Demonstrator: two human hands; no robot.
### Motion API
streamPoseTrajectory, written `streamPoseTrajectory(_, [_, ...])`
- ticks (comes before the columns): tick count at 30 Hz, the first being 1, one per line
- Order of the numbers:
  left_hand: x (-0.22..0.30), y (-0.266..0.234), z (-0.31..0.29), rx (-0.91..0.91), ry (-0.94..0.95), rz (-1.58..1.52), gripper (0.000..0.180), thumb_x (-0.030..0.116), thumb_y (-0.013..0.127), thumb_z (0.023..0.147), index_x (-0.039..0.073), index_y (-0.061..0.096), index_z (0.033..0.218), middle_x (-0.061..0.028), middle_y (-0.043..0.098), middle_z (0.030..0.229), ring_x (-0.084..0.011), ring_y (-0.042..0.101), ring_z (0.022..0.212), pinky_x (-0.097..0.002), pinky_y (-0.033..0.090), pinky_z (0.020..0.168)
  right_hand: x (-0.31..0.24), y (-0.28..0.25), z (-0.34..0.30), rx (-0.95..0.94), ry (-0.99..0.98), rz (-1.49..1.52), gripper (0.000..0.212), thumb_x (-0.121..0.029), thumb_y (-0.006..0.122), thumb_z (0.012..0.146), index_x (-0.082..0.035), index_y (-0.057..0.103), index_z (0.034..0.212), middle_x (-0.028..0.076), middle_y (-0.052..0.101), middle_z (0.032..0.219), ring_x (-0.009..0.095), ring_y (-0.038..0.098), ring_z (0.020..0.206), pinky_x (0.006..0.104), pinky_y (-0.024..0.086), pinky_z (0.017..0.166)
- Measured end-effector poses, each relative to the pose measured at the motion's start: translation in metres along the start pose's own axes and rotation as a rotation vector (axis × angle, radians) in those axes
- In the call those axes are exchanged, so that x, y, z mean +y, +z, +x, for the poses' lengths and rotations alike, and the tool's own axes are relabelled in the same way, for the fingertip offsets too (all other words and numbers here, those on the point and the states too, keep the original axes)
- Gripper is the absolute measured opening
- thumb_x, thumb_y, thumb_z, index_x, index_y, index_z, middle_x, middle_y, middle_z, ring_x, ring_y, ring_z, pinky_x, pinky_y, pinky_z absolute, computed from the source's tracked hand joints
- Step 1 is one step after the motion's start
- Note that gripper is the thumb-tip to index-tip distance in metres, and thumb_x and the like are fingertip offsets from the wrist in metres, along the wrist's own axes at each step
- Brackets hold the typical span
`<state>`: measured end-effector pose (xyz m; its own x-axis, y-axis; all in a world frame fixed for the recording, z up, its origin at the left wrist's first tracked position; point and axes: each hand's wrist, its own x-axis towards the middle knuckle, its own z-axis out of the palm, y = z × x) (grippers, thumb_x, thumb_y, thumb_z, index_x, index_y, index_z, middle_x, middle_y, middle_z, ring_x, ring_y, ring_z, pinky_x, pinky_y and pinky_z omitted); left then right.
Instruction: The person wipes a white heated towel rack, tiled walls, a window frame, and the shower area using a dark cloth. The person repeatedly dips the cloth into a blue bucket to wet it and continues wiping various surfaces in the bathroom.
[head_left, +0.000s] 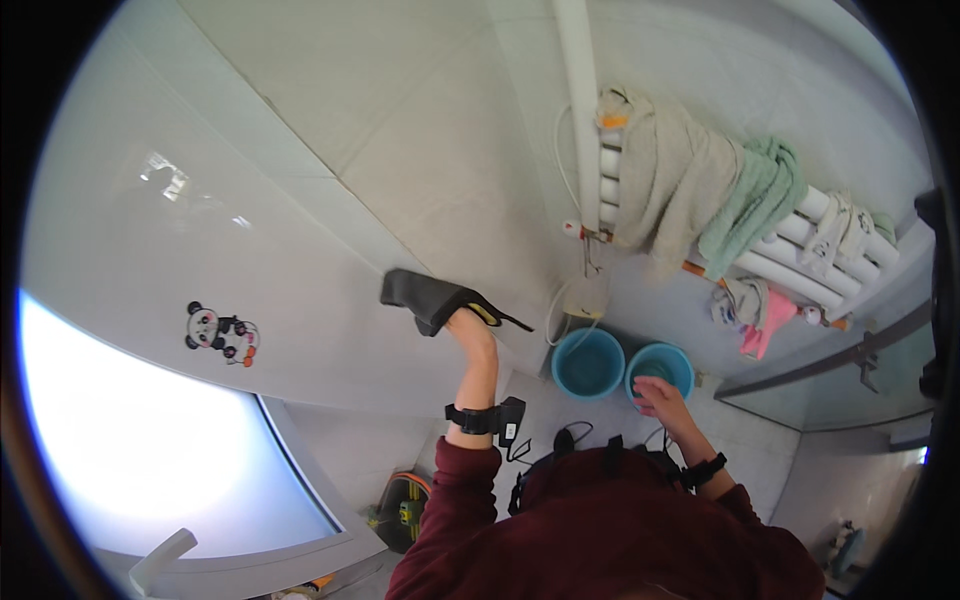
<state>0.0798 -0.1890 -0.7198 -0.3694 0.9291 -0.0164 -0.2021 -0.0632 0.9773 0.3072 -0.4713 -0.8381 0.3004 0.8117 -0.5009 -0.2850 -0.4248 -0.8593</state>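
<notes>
A dark grey cleaning mitt (pixel 422 296) with a yellow lining and a dangling strap covers my left hand (pixel 467 326). Its fingers are hidden inside, and the mitt lies against the white wall panel (pixel 310 300). My right hand (pixel 664 400) hangs low at the near rim of the right-hand blue bucket (pixel 672 360), fingers loosely apart and holding nothing. I cannot tell whether it touches the rim. Just left of that bucket stands a second blue bucket (pixel 588 364).
On the right wall a white towel radiator (pixel 775 262) carries a beige towel (pixel 665 170), a green towel (pixel 755 205) and smaller cloths. A panda sticker (pixel 222 333) is on the left panel above a bright window (pixel 150 430). A glass door (pixel 850 375) stands at right.
</notes>
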Motion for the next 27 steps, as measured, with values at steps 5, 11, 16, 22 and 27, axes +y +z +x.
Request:
streamPoseTrajectory(5, [0.145, 0.017, 0.064, -0.057, 0.604, 0.355, 0.045, 0.023, 0.037, 0.107, -0.006, 0.046, 0.14, -0.0242, 0.051, 0.14, -0.0372, 0.044, 0.132, -0.0426, 0.034, 0.113, 0.001, -0.006, 0.01, -0.014, 0.021, -0.04, 0.038, -0.029, 0.059, 0.101, -0.007, 0.062, 0.131, 0.01, 0.067, 0.122, 0.022, 0.068, 0.104, 0.0341, 0.055, 0.086])
streamPoseTrajectory(11, [0.356, 0.062, 0.132, 0.068, 1.25, 0.409, 0.047, 0.015, 0.034, 0.105, -0.006, 0.04, 0.146, -0.024, 0.044, 0.15, -0.0367, 0.042, 0.137, -0.0408, 0.032, 0.116, 0.001, -0.012, 0.028, -0.011, -0.005, -0.055, 0.037, -0.028, 0.06, 0.1, -0.006, 0.062, 0.13, 0.011, 0.067, 0.121, 0.023, 0.068, 0.102, 0.0344, 0.056, 0.084])
streamPoseTrajectory(16, [0.519, 0.093, 0.156, -0.116, 1.024, 0.06, 0.062, 0.046, 0.035, 0.106, 0.007, 0.03, 0.154, -0.0146, 0.05, 0.146, -0.0266, 0.048, 0.131, -0.039, 0.036, 0.111, 0.003, -0.01, 0.038, -0.017, -0.006, -0.013, 0.035, -0.025, 0.061, 0.1, -0.004, 0.064, 0.127, 0.01, 0.069, 0.115, 0.019, 0.07, 0.095, 0.0298, 0.055, 0.076])
streamPoseTrajectory(22, [0.53, 0.09, 0.187, -0.026, 1.06, 0.003, 0.059, 0.044, 0.039, 0.106, -0.001, 0.044, 0.144, -0.0141, 0.055, 0.14, -0.0243, 0.05, 0.127, -0.0347, 0.037, 0.108, 0.003, -0.004, 0.039, -0.012, 0.011, 0.003, 0.032, -0.022, 0.063, 0.098, -0.005, 0.065, 0.125, 0.009, 0.069, 0.113, 0.019, 0.07, 0.09, 0.03, 0.056, 0.073])
streamPoseTrajectory(27, [0.477, 0.072, 0.208, -0.055, 1.268, 0.04, 0.055, 0.03, 0.037, 0.108, -0.005, 0.036, 0.151, -0.0183, 0.041, 0.157, -0.027, 0.037, 0.145, -0.0328, 0.025, 0.12, 0.009, -0.005, 0.037, -0.018, 0.01, 0.027, 0.032, -0.02, 0.063, 0.097, -0.004, 0.065, 0.125, 0.01, 0.068, 0.114, 0.019, 0.07, 0.089, 0.031, 0.057, 0.073])
